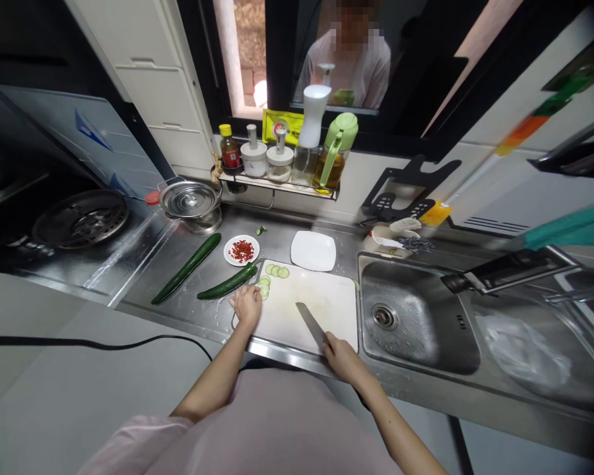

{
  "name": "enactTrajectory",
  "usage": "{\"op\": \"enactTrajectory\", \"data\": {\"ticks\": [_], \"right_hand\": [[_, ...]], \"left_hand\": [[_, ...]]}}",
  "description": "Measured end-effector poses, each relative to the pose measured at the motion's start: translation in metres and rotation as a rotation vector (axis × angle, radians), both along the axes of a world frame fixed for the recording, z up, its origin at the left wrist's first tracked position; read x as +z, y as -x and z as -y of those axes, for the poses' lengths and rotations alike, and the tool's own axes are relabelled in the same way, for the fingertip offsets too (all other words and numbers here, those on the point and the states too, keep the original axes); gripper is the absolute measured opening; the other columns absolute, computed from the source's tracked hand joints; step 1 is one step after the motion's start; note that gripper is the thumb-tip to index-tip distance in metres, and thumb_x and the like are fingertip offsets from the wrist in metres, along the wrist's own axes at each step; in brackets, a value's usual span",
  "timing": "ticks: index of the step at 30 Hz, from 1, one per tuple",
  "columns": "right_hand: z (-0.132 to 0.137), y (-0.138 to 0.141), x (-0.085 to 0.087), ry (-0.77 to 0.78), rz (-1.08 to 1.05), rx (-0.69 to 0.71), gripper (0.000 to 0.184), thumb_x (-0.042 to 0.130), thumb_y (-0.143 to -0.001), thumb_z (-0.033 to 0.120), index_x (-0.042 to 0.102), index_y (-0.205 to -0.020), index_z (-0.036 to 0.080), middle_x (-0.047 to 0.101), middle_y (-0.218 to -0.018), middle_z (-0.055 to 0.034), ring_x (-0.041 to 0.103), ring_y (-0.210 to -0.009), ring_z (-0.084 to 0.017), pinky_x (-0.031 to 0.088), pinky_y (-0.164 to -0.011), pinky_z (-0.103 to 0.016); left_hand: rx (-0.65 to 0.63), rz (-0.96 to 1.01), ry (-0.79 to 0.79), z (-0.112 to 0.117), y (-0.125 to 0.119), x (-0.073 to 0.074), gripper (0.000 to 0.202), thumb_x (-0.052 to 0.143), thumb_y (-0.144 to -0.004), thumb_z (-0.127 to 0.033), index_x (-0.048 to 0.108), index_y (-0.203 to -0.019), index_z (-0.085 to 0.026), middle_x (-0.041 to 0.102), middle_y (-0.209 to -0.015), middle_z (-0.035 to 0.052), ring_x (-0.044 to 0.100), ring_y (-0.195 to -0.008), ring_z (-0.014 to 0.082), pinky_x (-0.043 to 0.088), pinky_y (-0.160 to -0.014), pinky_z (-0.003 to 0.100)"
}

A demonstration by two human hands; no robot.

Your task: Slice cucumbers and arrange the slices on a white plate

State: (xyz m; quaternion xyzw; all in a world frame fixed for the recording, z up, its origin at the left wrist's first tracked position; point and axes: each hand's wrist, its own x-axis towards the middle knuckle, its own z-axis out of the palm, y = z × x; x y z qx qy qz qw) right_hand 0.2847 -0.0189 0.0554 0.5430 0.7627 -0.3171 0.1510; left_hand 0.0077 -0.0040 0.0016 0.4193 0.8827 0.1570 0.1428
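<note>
My right hand [341, 356] grips the handle of a kitchen knife [311, 322], its blade angled over the white cutting board [321, 290]. At the board's left edge, my left hand [247, 305] has its fingers bent around the near side of some cucumber slices [264, 285]; the fingertips are partly hidden. More cucumber slices [277, 271] lie overlapped at the board's upper left. Just beyond my left hand is a cut cucumber [226, 284], one end by the board. A whole cucumber [187, 268] rests further left on the steel counter.
Behind the board are a small plate of chopped red pieces [241, 251], a white square plate [313, 251] and a cucumber end [261, 230]. A lidded steel pot [193, 206] stands at back left. The sink [416, 316] is right of the board. A seasoning rack [282, 181] hangs behind.
</note>
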Motion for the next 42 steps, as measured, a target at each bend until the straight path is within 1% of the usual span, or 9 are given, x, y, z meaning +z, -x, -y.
{"op": "enactTrajectory", "data": {"ticks": [7, 15, 19, 23, 26, 30, 34, 37, 42], "right_hand": [[0.0, -0.002, -0.003, -0.007, -0.031, -0.008, 0.023, 0.036, -0.093, 0.023, 0.052, -0.107, 0.017, 0.067, -0.092, -0.0096, 0.062, -0.086, -0.019, 0.03, -0.067, -0.024], [0.001, -0.008, -0.003, -0.049, -0.03, -0.052, 0.019, 0.035, -0.094, 0.022, 0.051, -0.103, 0.017, 0.067, -0.087, -0.0086, 0.061, -0.081, -0.017, 0.028, -0.064, -0.023], [0.002, -0.015, -0.004, -0.036, -0.032, -0.089, 0.019, 0.036, -0.094, 0.022, 0.051, -0.105, 0.017, 0.066, -0.087, -0.0081, 0.06, -0.081, -0.017, 0.027, -0.064, -0.023], [0.005, -0.022, -0.011, -0.029, -0.03, -0.12, 0.021, 0.036, -0.094, 0.024, 0.051, -0.108, 0.018, 0.065, -0.087, -0.0063, 0.06, -0.081, -0.017, 0.027, -0.065, -0.023], [0.007, -0.025, -0.015, -0.029, -0.031, -0.135, 0.022, 0.035, -0.094, 0.025, 0.052, -0.107, 0.019, 0.065, -0.087, -0.0057, 0.06, -0.082, -0.017, 0.027, -0.066, -0.023], [0.008, -0.024, -0.015, -0.031, -0.051, -0.143, 0.022, 0.034, -0.094, 0.026, 0.052, -0.105, 0.019, 0.065, -0.086, -0.0056, 0.06, -0.083, -0.017, 0.028, -0.066, -0.023], [0.008, -0.021, -0.01, -0.035, -0.049, -0.14, 0.021, 0.035, -0.095, 0.025, 0.052, -0.104, 0.018, 0.066, -0.088, -0.0065, 0.061, -0.083, -0.017, 0.027, -0.065, -0.023], [0.008, -0.019, -0.006, -0.039, -0.043, -0.141, 0.02, 0.035, -0.095, 0.025, 0.052, -0.103, 0.018, 0.066, -0.089, -0.0076, 0.06, -0.083, -0.017, 0.027, -0.065, -0.024], [0.008, -0.019, -0.005, -0.04, -0.011, -0.142, 0.021, 0.035, -0.095, 0.025, 0.052, -0.104, 0.018, 0.067, -0.09, -0.0084, 0.06, -0.083, -0.017, 0.026, -0.064, -0.024]], "left_hand": [[-0.08, 0.007, -0.064, -0.011, -0.015, 0.002, 0.028, 0.045, -0.088, -0.029, 0.066, -0.107, -0.028, 0.062, -0.111, 0.0083, 0.048, -0.107, 0.027, 0.028, -0.092, 0.042], [-0.253, -0.019, 0.019, -0.067, -0.036, 0.014, 0.048, 0.047, -0.086, -0.03, 0.05, -0.133, -0.028, 0.055, -0.121, 0.0119, 0.044, -0.114, 0.0302, 0.027, -0.094, 0.044], [-0.317, -0.076, 0.069, -0.084, -0.034, 0.01, 0.043, 0.042, -0.088, -0.024, 0.053, -0.13, -0.028, 0.055, -0.119, 0.0125, 0.045, -0.112, 0.0294, 0.029, -0.092, 0.044], [-0.351, -0.127, 0.051, -0.085, -0.033, 0.003, 0.036, 0.041, -0.089, -0.02, 0.059, -0.119, -0.029, 0.054, -0.118, 0.0108, 0.045, -0.111, 0.0276, 0.029, -0.091, 0.042], [-0.331, -0.114, 0.049, -0.084, -0.032, 0.002, 0.036, 0.045, -0.087, -0.02, 0.056, -0.12, -0.028, 0.054, -0.119, 0.0105, 0.045, -0.112, 0.0272, 0.029, -0.092, 0.041], [-0.332, -0.087, 0.069, -0.087, -0.031, 0.005, 0.041, 0.05, -0.083, -0.02, 0.054, -0.123, -0.027, 0.054, -0.12, 0.0114, 0.044, -0.114, 0.0282, 0.029, -0.092, 0.042], [-0.342, -0.062, 0.046, -0.09, -0.031, 0.012, 0.032, 0.05, -0.082, -0.016, 0.058, -0.112, -0.026, 0.056, -0.118, 0.0111, 0.046, -0.113, 0.0279, 0.029, -0.091, 0.041], [-0.326, 0.024, 0.033, -0.089, -0.032, 0.016, 0.026, 0.047, -0.084, -0.016, 0.059, -0.105, -0.025, 0.063, -0.109, 0.0083, 0.05, -0.109, 0.0257, 0.028, -0.092, 0.04], [-0.221, 0.318, 0.068, -0.077, -0.038, 0.016, 0.023, 0.052, -0.082, -0.019, 0.062, -0.101, -0.027, 0.071, -0.093, -0.0001, 0.06, -0.094, 0.0188, 0.03, -0.094, 0.039]]}}
